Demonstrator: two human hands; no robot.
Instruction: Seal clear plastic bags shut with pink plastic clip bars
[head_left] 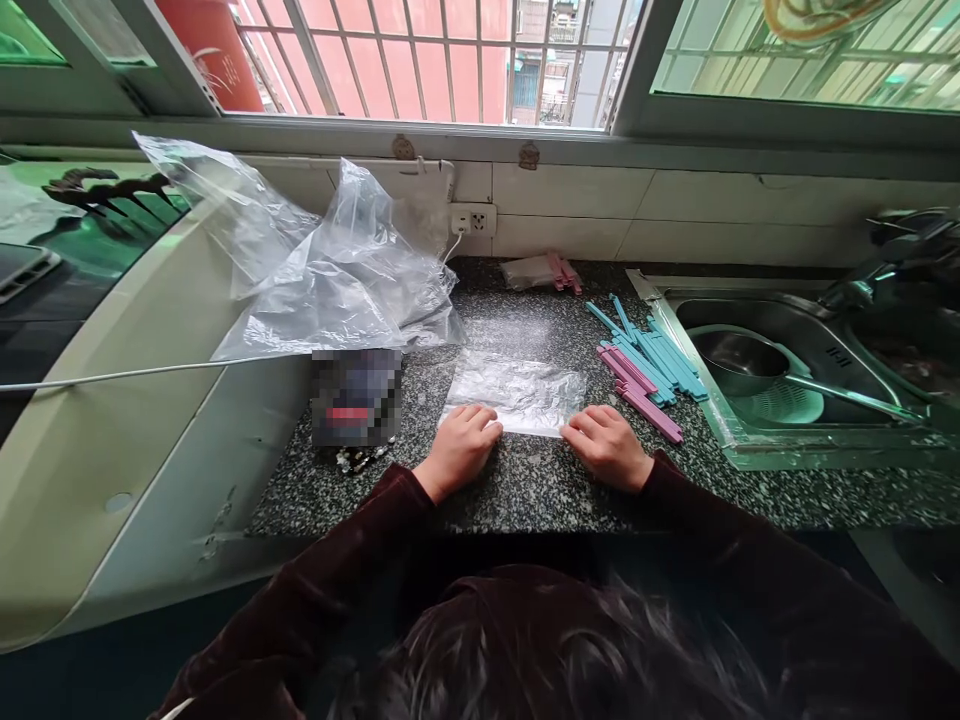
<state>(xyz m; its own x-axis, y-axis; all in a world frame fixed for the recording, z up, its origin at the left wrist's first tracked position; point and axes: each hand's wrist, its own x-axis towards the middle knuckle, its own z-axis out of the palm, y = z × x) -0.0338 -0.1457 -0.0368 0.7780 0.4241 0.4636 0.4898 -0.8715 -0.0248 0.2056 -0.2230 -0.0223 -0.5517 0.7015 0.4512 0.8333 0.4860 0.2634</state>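
Observation:
A flat, clear plastic bag (517, 392) lies on the speckled counter in front of me. My left hand (461, 448) is closed at its near left corner, thumb and fingers pinched together. At the near right corner, my right hand (607, 447) has its fingers curled in onto the edge. Between the two hands the bag's near edge runs almost straight. To the right of my right hand lies a loose pile of slim plastic bag clips, some blue (649, 350) and some pink (646, 405).
Crumpled clear plastic bags (337, 270) stand to the left, above a pixelated dark object (356, 395). A small bag with pink clips (564, 272) lies near the wall. The sink (716, 425) at right holds a pan (739, 358). A white cable (150, 372) crosses the left.

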